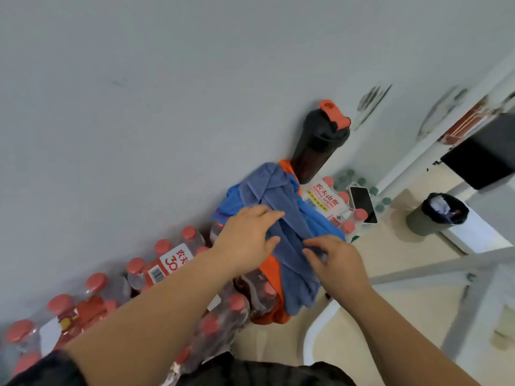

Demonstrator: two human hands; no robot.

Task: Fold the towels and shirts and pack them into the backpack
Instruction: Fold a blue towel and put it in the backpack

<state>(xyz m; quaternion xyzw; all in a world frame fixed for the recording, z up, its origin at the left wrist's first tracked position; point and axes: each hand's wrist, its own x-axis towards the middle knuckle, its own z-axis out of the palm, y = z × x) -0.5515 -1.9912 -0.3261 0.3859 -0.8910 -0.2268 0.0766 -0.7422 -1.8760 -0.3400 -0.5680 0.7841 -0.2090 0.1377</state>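
Note:
A pile of cloth lies on top of shrink-wrapped bottle packs against the wall. A grey-blue towel [281,207] is draped over a brighter blue garment [320,221] and an orange garment [271,271]. My left hand [248,240] rests on the towel's left side, fingers stretched over it and thumb against the fabric. My right hand [337,263] pinches a fold of the towel at its lower right. No backpack is in view.
Packs of red-capped water bottles [156,271] line the wall. A dark shaker bottle [317,143] with an orange lid stands behind the pile. A phone [363,204] lies on another bottle pack. A bin [437,215] and white table legs [418,266] are at right.

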